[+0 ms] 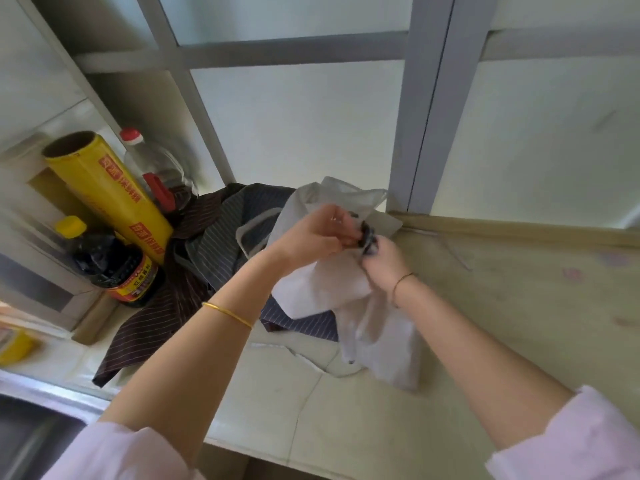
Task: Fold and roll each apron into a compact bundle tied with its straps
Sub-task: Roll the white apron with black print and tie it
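**A:** Where is the apron being worked on?

**B:** The pale apron is lifted off the surface. It is loosely gathered, and its lower end droops toward the front edge. The 2 hands meet at its top. The left hand and the right hand each pinch the dark strap, which is bunched in a tangle between them.

**A:** Is that tying or untying?

**B:** I cannot tell, because the tangle is blurred. The cloth hangs slack rather than rolled, so I judge the bundle far from compact.

**A:** What could go wrong from here?

**B:** Cinching the strap now would bind a loose wad that would probably sag apart. A hard tug could jam the tangle into a knot. The striped aprons lie heaped against the soy sauce bottle and the yellow roll. Dragging 1 apron out carelessly could topple either of them.
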Motion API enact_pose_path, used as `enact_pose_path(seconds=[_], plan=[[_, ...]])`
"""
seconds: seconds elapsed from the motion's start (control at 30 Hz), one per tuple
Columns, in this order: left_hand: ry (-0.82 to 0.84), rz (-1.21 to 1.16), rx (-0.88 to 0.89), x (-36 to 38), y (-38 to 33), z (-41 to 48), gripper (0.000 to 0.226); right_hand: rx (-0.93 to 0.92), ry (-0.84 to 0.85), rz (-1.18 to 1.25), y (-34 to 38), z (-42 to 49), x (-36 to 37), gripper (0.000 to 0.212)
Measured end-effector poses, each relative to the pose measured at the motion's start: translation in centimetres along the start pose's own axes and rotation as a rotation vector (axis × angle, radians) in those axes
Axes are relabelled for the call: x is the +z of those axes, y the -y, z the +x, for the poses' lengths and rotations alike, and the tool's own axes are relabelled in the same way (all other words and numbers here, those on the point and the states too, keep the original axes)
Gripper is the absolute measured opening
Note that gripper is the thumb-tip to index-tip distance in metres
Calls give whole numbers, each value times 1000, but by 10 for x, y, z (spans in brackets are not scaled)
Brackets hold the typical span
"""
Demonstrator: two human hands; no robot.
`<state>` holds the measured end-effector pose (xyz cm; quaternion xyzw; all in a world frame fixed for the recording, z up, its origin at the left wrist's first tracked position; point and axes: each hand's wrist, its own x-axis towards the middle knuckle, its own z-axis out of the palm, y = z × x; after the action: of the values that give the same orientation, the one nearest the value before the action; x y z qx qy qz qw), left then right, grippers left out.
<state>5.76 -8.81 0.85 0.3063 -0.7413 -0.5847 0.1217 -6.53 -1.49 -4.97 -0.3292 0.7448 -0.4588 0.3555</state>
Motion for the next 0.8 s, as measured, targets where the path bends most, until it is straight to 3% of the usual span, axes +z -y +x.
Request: enact_pose_path(seconds=[0.07, 0.13, 0.2, 0.27, 0.33, 0.4, 0.47, 0.53, 0.6, 0.7, 0.8], plan=[[-35, 194, 75, 4, -2, 9, 30, 216, -25, 199, -2, 6, -54, 26], [-9, 370, 106, 8, 3, 23, 43, 301, -24, 241, -15, 13, -111, 33], [29, 587, 102, 17, 12, 35, 55, 294, -106, -86, -35, 20, -153, 32], [65, 829, 93, 35, 26, 49, 62, 327, -348, -426, -59, 19, -183, 27], [126, 927, 35, 55, 35, 56, 65, 358, -587, -557, -81, 8, -200, 26], [230, 962, -13, 73, 41, 58, 61, 359, -629, -593, -98, -7, -206, 26], [259, 1025, 13, 88, 44, 60, 57, 355, -628, -586, -120, -18, -207, 28], [209, 1152, 179, 102, 44, 64, 57, 412, -577, -549, -137, -30, -206, 26], [197, 1316, 363, 110, 47, 70, 59, 531, -427, -459, -152, -40, -203, 15], [187, 1453, 487, 111, 55, 79, 69, 634, -218, -329, -165, -52, -193, 9], [116, 1453, 570, 113, 62, 84, 77, 658, -176, 20, -172, -57, -185, 5]])
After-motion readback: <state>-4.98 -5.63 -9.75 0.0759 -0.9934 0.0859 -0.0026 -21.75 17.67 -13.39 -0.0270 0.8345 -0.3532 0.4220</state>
